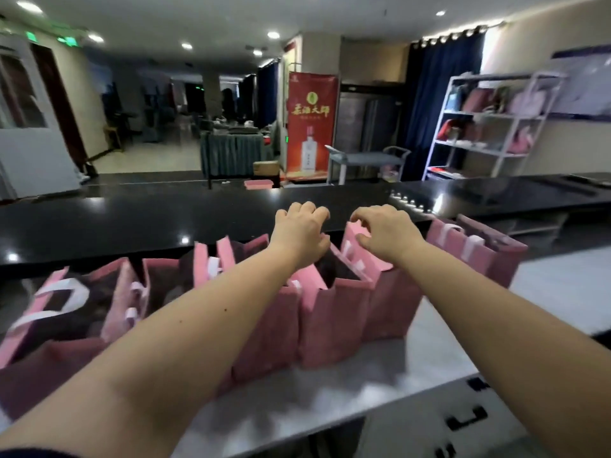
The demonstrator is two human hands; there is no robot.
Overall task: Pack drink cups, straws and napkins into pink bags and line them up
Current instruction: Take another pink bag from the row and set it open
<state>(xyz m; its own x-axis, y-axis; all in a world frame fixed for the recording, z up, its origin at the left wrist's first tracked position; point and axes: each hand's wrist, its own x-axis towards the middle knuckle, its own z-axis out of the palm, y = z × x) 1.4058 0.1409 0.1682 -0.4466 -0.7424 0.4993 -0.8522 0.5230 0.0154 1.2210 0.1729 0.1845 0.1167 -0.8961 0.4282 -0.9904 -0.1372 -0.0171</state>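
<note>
Well, the long white table [429, 328] holds a row of pink bags [264, 328] that runs from left to right. The middle bag [330, 319] stands open right under both hands, with its mouth facing up (what is inside is too dark to tell). The left hand [302, 233] curls its fingers over the bag's left edge and the right hand [383, 233] pinches its right edge, so both are just as near, and I think the next job is to set it straight in the row.

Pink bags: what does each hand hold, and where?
Right hand pinches a pink bag by its top edge; left hand curls over the rim beside it, grip unclear.
</note>
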